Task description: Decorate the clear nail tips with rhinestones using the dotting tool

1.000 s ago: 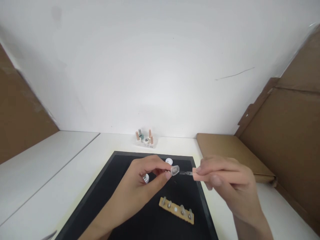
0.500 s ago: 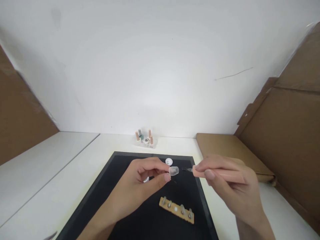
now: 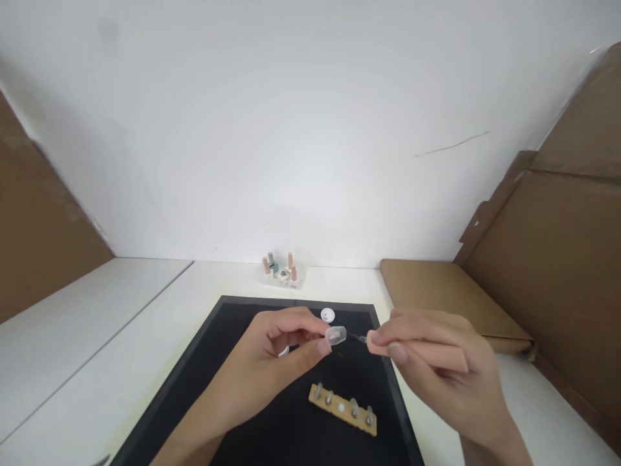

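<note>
Between thumb and index finger, my left hand [image 3: 279, 353] pinches a clear false nail tip [image 3: 336, 334] that points to the right. My right hand [image 3: 444, 362] is closed around the peach handle of a nail polish brush [image 3: 417, 353]. Its thin dark bristle end reaches left to the far end of the nail tip; whether they touch I cannot tell. Below the hands, a yellow nail stand [image 3: 334, 406] holds several clear nail tips upright and has a white dot in its middle.
Under the hands lies a black mat [image 3: 272, 430]. On it sits a small white round dish [image 3: 328, 315]; another white item is partly hidden behind my left hand. A clear tray [image 3: 272, 279] with several polish bottles stands by the wall. Cardboard [image 3: 427, 285] lies at right.
My right hand has moved left and slightly down, bringing the brush end up to the nail tip. The nail tip has tilted slightly in my left hand.
</note>
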`<state>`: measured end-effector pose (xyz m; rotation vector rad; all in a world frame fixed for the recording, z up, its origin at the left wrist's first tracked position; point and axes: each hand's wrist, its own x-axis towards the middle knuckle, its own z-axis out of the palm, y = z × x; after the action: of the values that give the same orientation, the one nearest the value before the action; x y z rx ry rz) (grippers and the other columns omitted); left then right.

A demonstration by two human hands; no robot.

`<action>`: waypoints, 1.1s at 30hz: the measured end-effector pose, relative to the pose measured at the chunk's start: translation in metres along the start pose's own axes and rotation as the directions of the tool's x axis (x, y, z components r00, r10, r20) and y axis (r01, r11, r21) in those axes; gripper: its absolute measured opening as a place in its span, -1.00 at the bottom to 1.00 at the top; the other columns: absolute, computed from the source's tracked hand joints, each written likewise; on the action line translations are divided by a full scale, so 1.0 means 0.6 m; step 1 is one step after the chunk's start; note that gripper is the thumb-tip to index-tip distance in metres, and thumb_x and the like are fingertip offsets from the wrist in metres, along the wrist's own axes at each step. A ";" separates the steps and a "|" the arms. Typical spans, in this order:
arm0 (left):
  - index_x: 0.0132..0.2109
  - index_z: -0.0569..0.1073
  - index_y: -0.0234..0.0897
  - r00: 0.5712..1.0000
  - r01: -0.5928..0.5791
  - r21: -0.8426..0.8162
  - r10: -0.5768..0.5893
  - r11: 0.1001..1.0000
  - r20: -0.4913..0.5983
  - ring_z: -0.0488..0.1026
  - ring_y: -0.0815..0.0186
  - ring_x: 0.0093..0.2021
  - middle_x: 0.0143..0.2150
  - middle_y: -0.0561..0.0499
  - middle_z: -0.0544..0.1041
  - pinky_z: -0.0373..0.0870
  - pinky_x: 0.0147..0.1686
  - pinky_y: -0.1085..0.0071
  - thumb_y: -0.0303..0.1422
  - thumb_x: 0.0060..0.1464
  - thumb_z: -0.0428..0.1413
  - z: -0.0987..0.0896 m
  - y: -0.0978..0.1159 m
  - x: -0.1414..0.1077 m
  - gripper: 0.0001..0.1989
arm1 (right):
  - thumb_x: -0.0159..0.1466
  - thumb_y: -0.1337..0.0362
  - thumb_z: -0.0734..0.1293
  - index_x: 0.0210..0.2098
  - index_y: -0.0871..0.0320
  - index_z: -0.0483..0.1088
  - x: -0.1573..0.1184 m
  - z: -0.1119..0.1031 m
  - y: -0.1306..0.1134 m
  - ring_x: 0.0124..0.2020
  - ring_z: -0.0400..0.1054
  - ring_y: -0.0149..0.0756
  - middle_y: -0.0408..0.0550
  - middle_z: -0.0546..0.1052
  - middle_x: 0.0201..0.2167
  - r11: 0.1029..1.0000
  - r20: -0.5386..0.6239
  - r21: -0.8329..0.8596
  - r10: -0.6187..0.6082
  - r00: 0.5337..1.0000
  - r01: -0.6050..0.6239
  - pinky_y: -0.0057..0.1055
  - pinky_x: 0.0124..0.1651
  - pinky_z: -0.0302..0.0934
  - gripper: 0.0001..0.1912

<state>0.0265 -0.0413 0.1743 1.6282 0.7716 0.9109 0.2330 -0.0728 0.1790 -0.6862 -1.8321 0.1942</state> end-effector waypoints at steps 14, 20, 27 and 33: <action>-0.31 0.60 -0.37 0.990 0.132 0.053 -0.134 0.990 0.038 0.41 0.37 -0.40 -0.42 0.01 0.54 0.34 -0.35 0.47 -0.36 -0.05 0.22 0.015 -0.094 0.069 -0.84 | 0.22 0.46 0.30 -0.36 0.11 0.48 -0.003 -0.019 -0.006 -0.57 0.46 -0.40 -0.20 0.57 -0.55 0.997 -0.057 -0.082 -0.001 0.998 -0.004 -0.53 -0.58 0.29 -0.84; -0.37 0.58 -0.41 0.982 0.165 0.193 -0.180 0.967 0.060 0.46 0.32 -0.42 -0.49 0.03 0.53 0.34 -0.38 0.45 -0.47 -0.06 0.19 0.036 -0.194 0.110 -0.91 | 0.23 0.47 0.30 -0.36 0.10 0.47 -0.006 -0.021 -0.007 -0.54 0.47 -0.42 -0.20 0.58 -0.52 0.994 -0.055 -0.106 -0.008 0.998 0.002 -0.55 -0.55 0.31 -0.83; -0.12 0.49 -0.38 0.954 0.169 0.440 -0.259 0.882 0.152 0.51 0.22 -0.20 -0.17 -0.05 0.55 0.47 -0.19 0.25 -0.34 0.17 0.13 0.060 -0.252 0.109 -0.80 | 0.22 0.47 0.31 -0.34 0.09 0.49 -0.003 -0.021 -0.005 -0.57 0.46 -0.38 -0.18 0.58 -0.54 0.996 -0.060 -0.084 0.002 0.998 -0.007 -0.50 -0.59 0.30 -0.83; 0.06 0.40 -0.32 0.915 0.123 0.617 -0.330 0.778 0.234 0.47 0.16 -0.07 0.04 -0.11 0.46 0.47 -0.11 0.13 -0.30 0.22 0.09 0.063 -0.270 0.108 -0.70 | 0.20 0.48 0.31 -0.36 0.09 0.50 -0.001 -0.020 -0.004 -0.57 0.47 -0.36 -0.18 0.58 -0.55 0.996 -0.074 -0.089 0.018 0.997 -0.024 -0.49 -0.59 0.32 -0.81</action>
<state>0.0858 0.0320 0.0223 2.0989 1.0539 0.1917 0.2431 -0.0772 0.1839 -0.7660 -1.7726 0.0992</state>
